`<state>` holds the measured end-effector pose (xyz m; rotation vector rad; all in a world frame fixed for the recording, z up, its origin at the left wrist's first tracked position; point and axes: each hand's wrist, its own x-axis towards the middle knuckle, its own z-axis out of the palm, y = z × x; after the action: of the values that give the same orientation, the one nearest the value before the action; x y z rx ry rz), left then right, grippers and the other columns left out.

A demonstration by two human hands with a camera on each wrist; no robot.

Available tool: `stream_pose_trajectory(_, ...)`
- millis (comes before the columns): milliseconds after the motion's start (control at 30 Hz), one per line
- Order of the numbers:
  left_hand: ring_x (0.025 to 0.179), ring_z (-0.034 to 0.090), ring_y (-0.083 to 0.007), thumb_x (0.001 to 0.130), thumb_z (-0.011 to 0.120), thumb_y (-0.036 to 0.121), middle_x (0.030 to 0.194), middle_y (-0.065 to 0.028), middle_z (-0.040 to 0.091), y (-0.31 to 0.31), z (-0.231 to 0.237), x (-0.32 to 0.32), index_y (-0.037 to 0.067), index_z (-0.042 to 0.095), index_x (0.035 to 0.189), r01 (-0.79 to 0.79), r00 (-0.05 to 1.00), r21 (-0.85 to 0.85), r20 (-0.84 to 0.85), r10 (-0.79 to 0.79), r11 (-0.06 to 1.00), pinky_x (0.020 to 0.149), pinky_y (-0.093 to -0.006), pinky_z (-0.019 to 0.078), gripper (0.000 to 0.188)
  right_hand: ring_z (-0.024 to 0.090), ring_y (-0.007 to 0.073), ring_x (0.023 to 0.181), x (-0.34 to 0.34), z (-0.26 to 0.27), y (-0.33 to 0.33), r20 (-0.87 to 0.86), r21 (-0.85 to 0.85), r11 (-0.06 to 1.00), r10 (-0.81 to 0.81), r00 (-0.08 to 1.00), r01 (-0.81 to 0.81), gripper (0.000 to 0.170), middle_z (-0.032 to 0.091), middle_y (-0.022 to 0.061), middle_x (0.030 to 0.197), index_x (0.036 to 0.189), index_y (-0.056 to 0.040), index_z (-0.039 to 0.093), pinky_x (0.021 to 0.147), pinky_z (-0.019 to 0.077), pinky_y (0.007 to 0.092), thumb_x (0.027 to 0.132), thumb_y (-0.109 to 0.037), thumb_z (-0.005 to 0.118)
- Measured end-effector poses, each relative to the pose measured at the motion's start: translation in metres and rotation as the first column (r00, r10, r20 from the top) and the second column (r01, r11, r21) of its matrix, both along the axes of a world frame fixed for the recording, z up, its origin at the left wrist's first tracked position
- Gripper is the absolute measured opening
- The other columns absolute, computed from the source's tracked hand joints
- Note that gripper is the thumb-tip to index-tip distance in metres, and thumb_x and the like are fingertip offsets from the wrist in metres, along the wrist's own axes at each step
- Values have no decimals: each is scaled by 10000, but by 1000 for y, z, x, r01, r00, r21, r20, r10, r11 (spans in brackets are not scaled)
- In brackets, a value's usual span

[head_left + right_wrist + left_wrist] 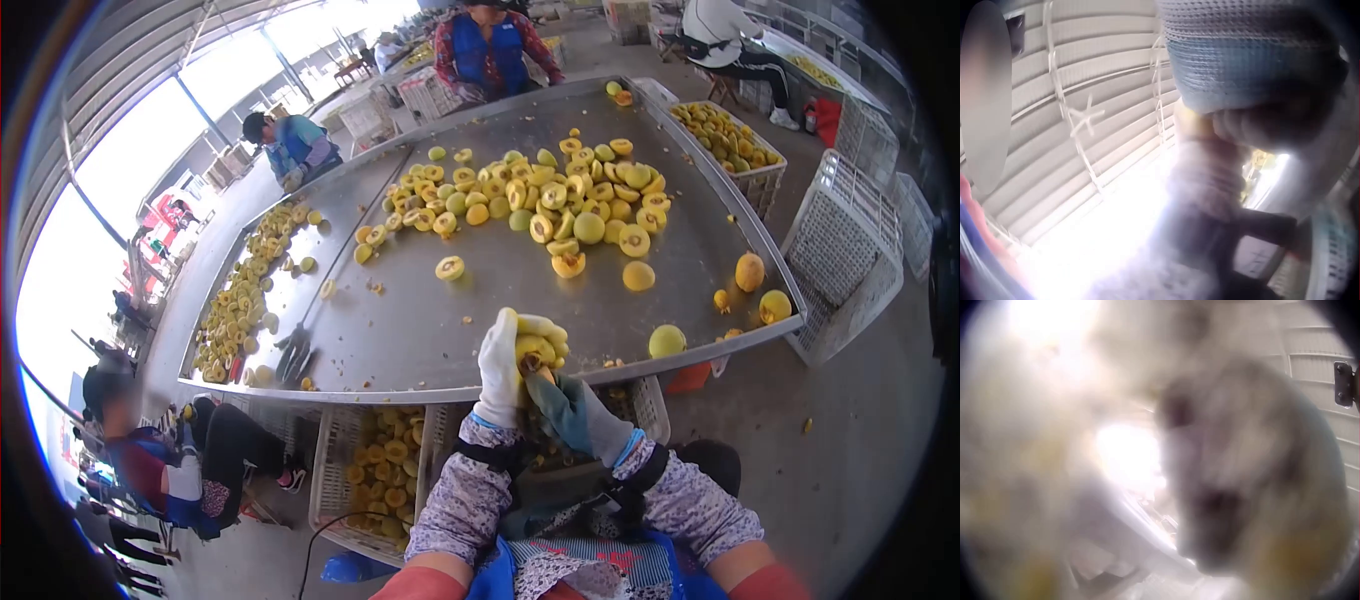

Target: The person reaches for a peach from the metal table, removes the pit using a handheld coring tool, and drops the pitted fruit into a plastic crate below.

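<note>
My left hand [500,365], in a white and yellow glove, grips a yellow peach [537,350] above the near edge of the metal table [430,330]. A dark brownish patch shows on the peach's lower side. From below right, my right hand [582,418], in a blue-grey glove, meets the peach with its fingers bent against it. Whether a tool is in this hand I cannot tell. The right wrist view shows the glove's knitted cuff [1229,69] and curled fingers [1272,125]. Blurred glove shapes fill most of the left wrist view.
Halved and whole peaches [530,195] are heaped mid-table; more halves [235,305] lie along the left side. Dark gloves [294,352] rest at the near left. Below the edge stands a crate [325,470] of halves. Crates [850,240] stand at right; people work around.
</note>
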<state>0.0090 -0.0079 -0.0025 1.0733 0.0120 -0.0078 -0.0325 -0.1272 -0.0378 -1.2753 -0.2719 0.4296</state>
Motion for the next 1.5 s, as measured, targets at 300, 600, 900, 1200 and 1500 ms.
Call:
stream_pose_trajectory(300,564,616,-153,1026,470,399,756,-137,693,18,-5,3,-42,689,861,136,990,250,-7,-139,959,524,-249,510,519,419,85,416,-3,7,-4,-260,-185,974,81,962,-132,470,492,-30,575,788,-93,556,384,321,261,1050,-453,409)
stream_pose_trajectory(600,628,620,-141,1043,455,352,752,-120,690,2,-6,-5,-38,696,891,-63,996,33,66,61,997,621,-251,506,483,389,79,395,-1,3,-13,-534,415,877,449,716,-240,457,449,-40,558,865,-125,534,368,314,249,1015,-547,447)
stream_pose_trajectory(900,615,594,-112,1036,485,341,750,-105,691,-3,-17,-3,-32,705,850,110,992,253,29,-122,961,584,-231,469,471,419,71,418,-15,27,-16,-554,76,990,143,820,-121,455,494,-35,593,858,-121,573,375,343,255,1011,-539,475)
stream_pose_trajectory(1200,595,584,-122,1045,446,333,723,-121,678,-7,-13,0,-38,691,823,200,980,361,-59,-192,911,586,-237,467,498,259,51,359,-11,-24,-9,-144,-121,992,-58,988,40,485,337,-83,519,807,-211,491,336,193,229,987,-655,413)
stream_pose_trajectory(1500,591,577,-119,1061,440,329,785,-125,688,-19,-25,1,-45,684,873,69,996,179,35,-76,981,571,-231,464,485,284,58,369,-16,25,-22,-532,45,991,131,836,-127,454,348,-74,531,844,-195,516,345,226,230,1021,-594,394)
